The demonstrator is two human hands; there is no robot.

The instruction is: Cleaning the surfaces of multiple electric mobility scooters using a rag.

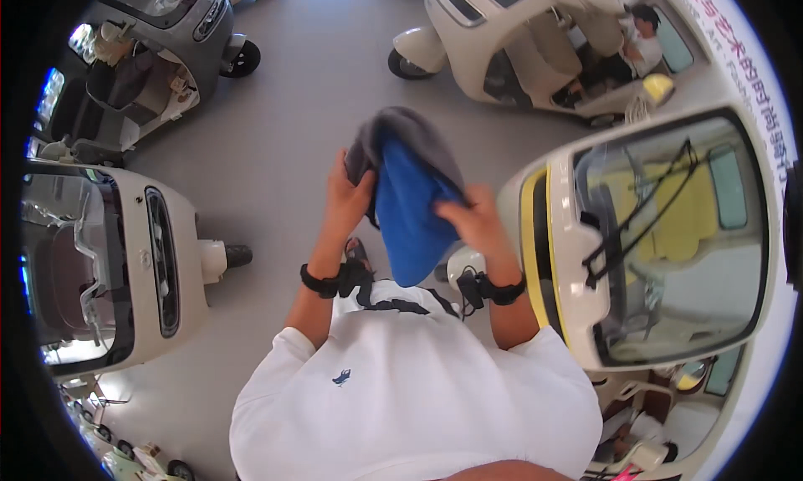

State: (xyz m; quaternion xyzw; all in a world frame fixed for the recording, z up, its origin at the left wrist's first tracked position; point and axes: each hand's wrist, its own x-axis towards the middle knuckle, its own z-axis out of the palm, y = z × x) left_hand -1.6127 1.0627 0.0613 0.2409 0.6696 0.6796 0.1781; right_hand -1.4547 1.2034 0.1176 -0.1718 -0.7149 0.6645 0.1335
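Held up in front of my body is a two-coloured cloth (407, 209), blue in the middle and dark grey along its bunched upper part. The blue side hangs down to a rounded tip close to my white shirt. My left hand (351, 192) grips the grey edge, with the thumb pressed on it. On the other side, my right hand (475, 222) pinches the cloth near the blue part; some of its fingers are hidden behind the fabric. Black straps with small devices circle both my wrists.
A cream and yellow three-wheeler (548, 255) stands close on my right. A cream one (167, 263) is on my left, with a grey one (201, 29) beyond it. Far right, a person (644, 50) sits in another cream vehicle (468, 50). Grey floor (309, 71) lies between them.
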